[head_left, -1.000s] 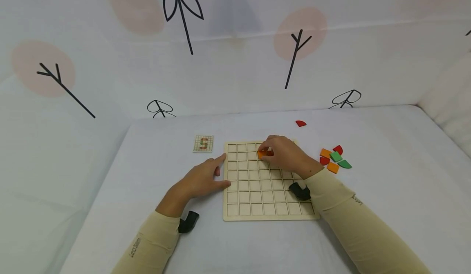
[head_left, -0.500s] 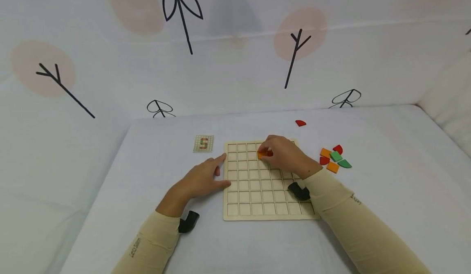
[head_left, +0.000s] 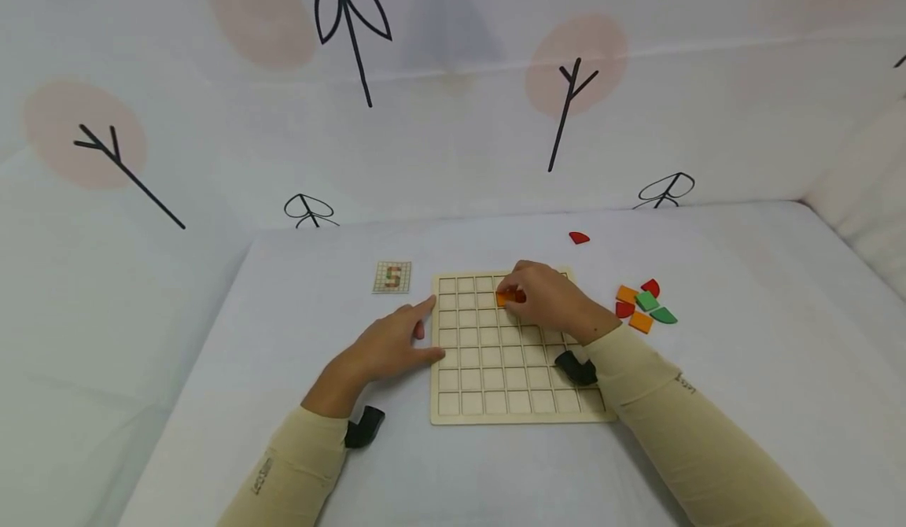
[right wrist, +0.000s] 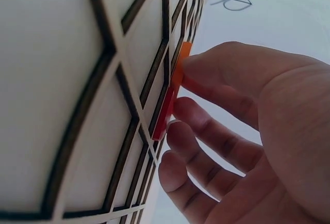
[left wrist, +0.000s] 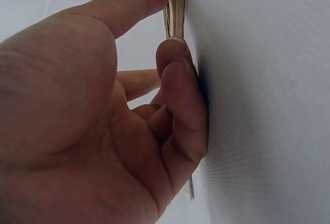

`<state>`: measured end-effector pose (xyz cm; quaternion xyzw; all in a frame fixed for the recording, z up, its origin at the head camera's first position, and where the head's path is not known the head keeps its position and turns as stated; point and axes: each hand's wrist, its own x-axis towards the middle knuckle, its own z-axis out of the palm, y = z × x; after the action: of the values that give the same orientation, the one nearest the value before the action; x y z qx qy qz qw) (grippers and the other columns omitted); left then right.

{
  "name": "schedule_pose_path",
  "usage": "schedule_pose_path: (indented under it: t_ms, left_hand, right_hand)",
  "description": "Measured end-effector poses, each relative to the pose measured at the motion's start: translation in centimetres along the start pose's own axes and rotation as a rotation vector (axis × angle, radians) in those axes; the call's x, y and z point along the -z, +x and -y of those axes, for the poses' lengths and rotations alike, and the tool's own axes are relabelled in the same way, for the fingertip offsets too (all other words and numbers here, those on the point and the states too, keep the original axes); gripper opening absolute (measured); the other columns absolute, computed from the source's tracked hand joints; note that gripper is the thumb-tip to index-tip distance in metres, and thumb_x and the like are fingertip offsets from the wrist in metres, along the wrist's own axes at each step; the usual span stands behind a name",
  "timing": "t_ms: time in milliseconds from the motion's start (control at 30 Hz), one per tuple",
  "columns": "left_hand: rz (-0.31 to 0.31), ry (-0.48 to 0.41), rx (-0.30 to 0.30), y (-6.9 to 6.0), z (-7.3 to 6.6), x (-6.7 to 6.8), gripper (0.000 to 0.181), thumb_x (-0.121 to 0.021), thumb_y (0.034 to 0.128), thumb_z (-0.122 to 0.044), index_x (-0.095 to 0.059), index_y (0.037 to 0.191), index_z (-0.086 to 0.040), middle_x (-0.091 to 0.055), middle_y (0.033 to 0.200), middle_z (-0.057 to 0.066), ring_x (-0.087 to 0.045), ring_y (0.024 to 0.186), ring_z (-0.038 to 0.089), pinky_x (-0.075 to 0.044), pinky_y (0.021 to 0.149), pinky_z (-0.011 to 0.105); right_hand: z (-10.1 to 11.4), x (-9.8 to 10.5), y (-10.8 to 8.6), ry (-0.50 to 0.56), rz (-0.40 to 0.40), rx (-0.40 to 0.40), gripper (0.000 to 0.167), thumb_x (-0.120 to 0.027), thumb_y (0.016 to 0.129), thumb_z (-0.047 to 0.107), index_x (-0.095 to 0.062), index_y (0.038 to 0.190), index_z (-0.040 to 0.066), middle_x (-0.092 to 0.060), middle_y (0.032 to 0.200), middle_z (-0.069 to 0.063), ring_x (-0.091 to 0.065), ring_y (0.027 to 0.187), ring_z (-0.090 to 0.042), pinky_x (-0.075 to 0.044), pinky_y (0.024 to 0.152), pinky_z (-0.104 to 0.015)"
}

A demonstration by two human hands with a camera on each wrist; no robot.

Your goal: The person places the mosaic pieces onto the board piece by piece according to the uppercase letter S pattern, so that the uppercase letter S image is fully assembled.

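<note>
- R hand (head_left: pixel 552 299), centre of frame: fingers bent, thumb + fingertip pinching orange tile (right wrist: pixel 178 69).
- Orange tile: over upper part of board, approx. 2nd row from top; can't tell if fully seated in its cell.
- Red tile (right wrist: pixel 164 113): at board surface, just beside orange tile, under R fingers; mostly hidden in head view.
- L hand (head_left: pixel 389 344), left of centre: thumb + index extended, spread wide, both touching board's left edge; other fingers curled under, gripping nothing.
- Board (head_left: pixel 495 354): pale, gridded, lies flat, centre to lower centre.
- Pattern card (head_left: pixel 392 277): just off board's upper-left corner; grid w/ red/orange/green "S".
- Loose tiles, right of centre, near R forearm: 2 orange sq. (head_left: pixel 641 322), 1 green sq. (head_left: pixel 647 301), 1 green qtr-round (head_left: pixel 664 315), 2 red qtr-rounds (head_left: pixel 651 287).
- Lone red qtr-round (head_left: pixel 579 237): above board's upper-right corner.
- White cloth (head_left: pixel 318 275) under all.
</note>
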<state>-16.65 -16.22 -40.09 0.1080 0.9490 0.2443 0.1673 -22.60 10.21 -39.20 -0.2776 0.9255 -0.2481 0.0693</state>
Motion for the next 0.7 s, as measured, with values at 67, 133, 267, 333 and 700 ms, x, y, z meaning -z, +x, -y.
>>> schedule_pose_path:
  t_ms: [67, 133, 267, 333, 700]
  left_hand:
    - [0.002, 0.001, 0.001, -0.01, -0.03, -0.02, 0.090, -0.078, 0.0860, -0.042, -0.030, 0.159, -0.019, -0.051, 0.093, -0.002, -0.043, 0.071, 0.012, -0.036, 0.063, 0.028]
    - [-0.001, 0.002, -0.002, 0.00, -0.02, -0.05, 0.090, -0.078, 0.0859, -0.042, -0.031, 0.158, -0.018, -0.051, 0.093, -0.002, -0.043, 0.071, 0.012, -0.036, 0.063, 0.028]
    - [-0.002, 0.001, -0.004, -0.03, -0.06, -0.02, 0.089, -0.078, 0.0859, -0.041, -0.031, 0.158, -0.018, -0.051, 0.093, -0.002, -0.043, 0.071, 0.012, -0.036, 0.064, 0.028]
    - [0.000, 0.000, -0.002, -0.03, -0.08, 0.00, 0.089, -0.078, 0.0859, -0.041, -0.031, 0.158, -0.018, -0.051, 0.093, -0.001, -0.043, 0.071, 0.012, -0.036, 0.064, 0.028]
    - [0.002, 0.006, 0.005, 0.10, -0.10, 0.00, 0.090, -0.078, 0.0854, -0.043, -0.031, 0.158, -0.020, -0.051, 0.093, -0.001, -0.043, 0.071, 0.012, -0.036, 0.063, 0.029]
  right_hand:
    - [-0.04, -0.02, -0.03, -0.002, 0.004, -0.002, 0.022, -0.071, 0.088, 0.006, -0.076, 0.109, 0.004, -0.066, 0.100, -0.008, -0.055, 0.082, -0.018, -0.049, 0.074, -0.030]
    - [-0.07, -0.05, -0.04, -0.004, 0.004, -0.003, 0.022, -0.071, 0.088, 0.005, -0.076, 0.110, 0.004, -0.066, 0.101, -0.008, -0.055, 0.082, -0.018, -0.049, 0.074, -0.030]
    - [-0.09, -0.10, -0.01, -0.013, 0.002, 0.004, 0.022, -0.071, 0.089, 0.005, -0.076, 0.110, 0.004, -0.066, 0.100, -0.008, -0.054, 0.082, -0.018, -0.048, 0.074, -0.030]
    - [-0.11, -0.11, 0.00, -0.016, 0.001, 0.006, 0.022, -0.071, 0.089, 0.006, -0.076, 0.110, 0.005, -0.066, 0.100, -0.008, -0.054, 0.081, -0.018, -0.048, 0.074, -0.030]
    - [-0.39, -0.18, -0.03, -0.006, -0.014, 0.004, 0.020, -0.071, 0.090, 0.006, -0.076, 0.109, 0.006, -0.066, 0.101, -0.008, -0.058, 0.085, -0.019, -0.051, 0.078, -0.034]
